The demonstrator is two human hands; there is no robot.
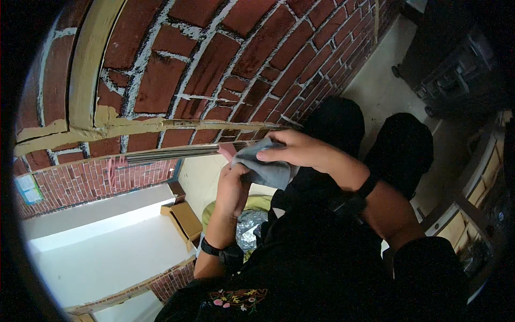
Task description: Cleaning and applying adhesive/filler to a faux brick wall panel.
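Grey soft cloth, folded and creased (pixel 263 167): one, at the centre of the frame, held between both hands. Left hand (pixel 230 190): just left of centre, thumb and fingers gripping the cloth's left edge. Right hand (pixel 300 149): right of and above it, thumb and fingers pinching the cloth's upper part. Bundle of thin, straight grey rods (pixel 171 154): left of centre, running toward the cloth; whether it continues underneath cannot be told. Pink flat band (pixel 227 152): at the bundle's right end, beside the cloth. Second pink strip (pixel 111 170): at the bundle's left end. Black wristbands: one on the left wrist (pixel 230 258), one on the right (pixel 348 205). Olive-green bag (pixel 261 202): below the cloth, crinkled silver plastic (pixel 250 228) inside. Brown cardboard box (pixel 185 221): lower left of centre. Red brick-patterned wall with white joints (pixel 214 64): across the upper frame.
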